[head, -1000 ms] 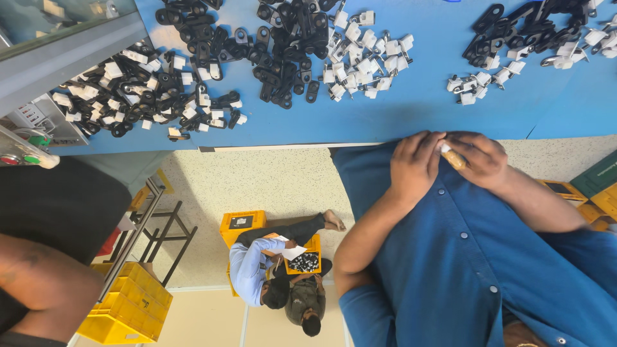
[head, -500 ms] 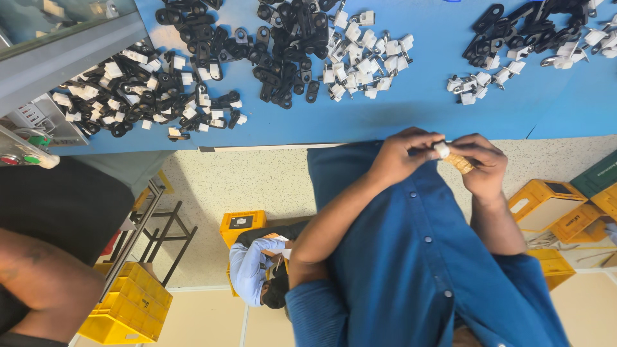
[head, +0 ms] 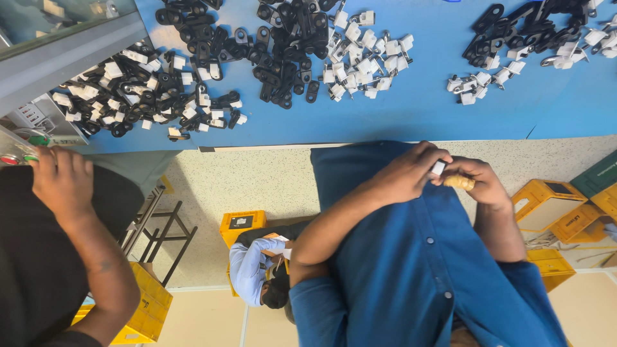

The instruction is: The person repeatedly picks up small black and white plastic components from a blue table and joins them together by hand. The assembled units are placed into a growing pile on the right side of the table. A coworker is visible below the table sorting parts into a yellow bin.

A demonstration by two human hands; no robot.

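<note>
The person in the blue shirt [head: 411, 270] has both hands drawn together just in front of the chest, on the near side of the blue counter [head: 424, 115] and not touching it. The left hand [head: 406, 175] has its fingers [head: 429, 159] closed around a small white clip [head: 438, 168], pinched at the tips. The right hand [head: 481, 184] is curled tight on a small tan piece [head: 460, 183], and the two bits meet right between the hands. Farther away, spread over the counter, lie loose heaps of the same sort of parts: a mixed black and white pile [head: 144, 90] at the left, a heap of black clips [head: 283, 45] near the middle with a cluster of white clips [head: 366, 58] just to its right, and another mixed pile [head: 527, 38] at the far right. At the left edge a second person in dark clothing rests a hand [head: 61, 180] beside a grey control box [head: 35, 125] with coloured buttons. Yellow crates [head: 546, 205] stand on the floor to the right. Between the two workers, another person in a light blue shirt [head: 254, 270] sits by a yellow box [head: 243, 225].
</note>
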